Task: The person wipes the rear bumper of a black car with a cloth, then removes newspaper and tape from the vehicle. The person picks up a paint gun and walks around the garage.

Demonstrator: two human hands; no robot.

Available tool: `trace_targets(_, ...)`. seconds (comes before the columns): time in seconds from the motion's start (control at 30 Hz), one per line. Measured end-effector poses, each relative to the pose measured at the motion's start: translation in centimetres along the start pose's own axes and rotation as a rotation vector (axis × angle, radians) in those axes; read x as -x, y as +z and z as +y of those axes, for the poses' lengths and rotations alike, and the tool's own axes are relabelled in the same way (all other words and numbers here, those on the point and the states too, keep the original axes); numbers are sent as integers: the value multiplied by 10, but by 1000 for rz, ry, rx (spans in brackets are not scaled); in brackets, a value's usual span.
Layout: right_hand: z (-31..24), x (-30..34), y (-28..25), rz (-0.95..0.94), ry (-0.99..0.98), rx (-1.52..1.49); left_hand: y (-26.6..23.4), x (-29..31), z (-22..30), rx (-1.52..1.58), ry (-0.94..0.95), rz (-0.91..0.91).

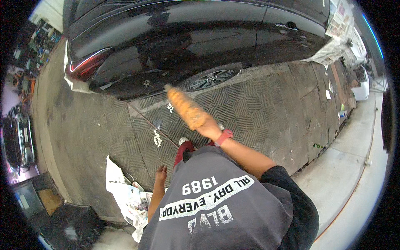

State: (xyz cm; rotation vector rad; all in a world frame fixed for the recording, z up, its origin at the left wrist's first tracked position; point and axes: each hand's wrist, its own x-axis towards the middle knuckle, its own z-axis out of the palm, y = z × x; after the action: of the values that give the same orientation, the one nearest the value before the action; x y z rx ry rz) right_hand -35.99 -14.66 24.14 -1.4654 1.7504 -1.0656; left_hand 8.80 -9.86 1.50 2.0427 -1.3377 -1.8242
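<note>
My right hand (209,128) is closed round one end of a long orange shaggy duster (186,109), blurred by motion. The duster points forward and left, and its pale tip shows near the lower side of a glossy black car (208,46), below the rear wheel (212,79) in the picture. Whether the tip touches the car I cannot tell. Down at my side hangs my left hand (161,172), its fingers loosely curled with nothing seen in them.
Crumpled white sheeting (125,189) lies on the floor at my left. Printed paper (339,25) covers part of the car's far right. White scraps (157,138) dot the ribbed dark floor (258,112). A black box (77,227) stands at lower left, and another car (18,137) beyond.
</note>
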Motion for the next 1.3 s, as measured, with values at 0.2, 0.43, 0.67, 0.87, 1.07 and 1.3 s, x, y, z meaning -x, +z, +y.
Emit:
trace_targets(0.2,21,-3,11,-109,328,-28,-48,0,-11,-165,255,-123)
trace_targets(0.43,124,4,-76,611,254,-608,-32,50,95,-290,35,52)
trace_targets(0.67,227,29,-226,925,713,-834,7,175,481,-506,1027,729)
trace_targets(0.87,352,35,-283,1149,683,-839,72,328,625,-953,2075,1002)
trace_targets(1.07,350,30,-317,1150,804,-967,176,337,640,-1248,2247,634)
trace_targets(1.3,378,32,-314,1165,651,-808,230,341,644,-1303,2255,493)
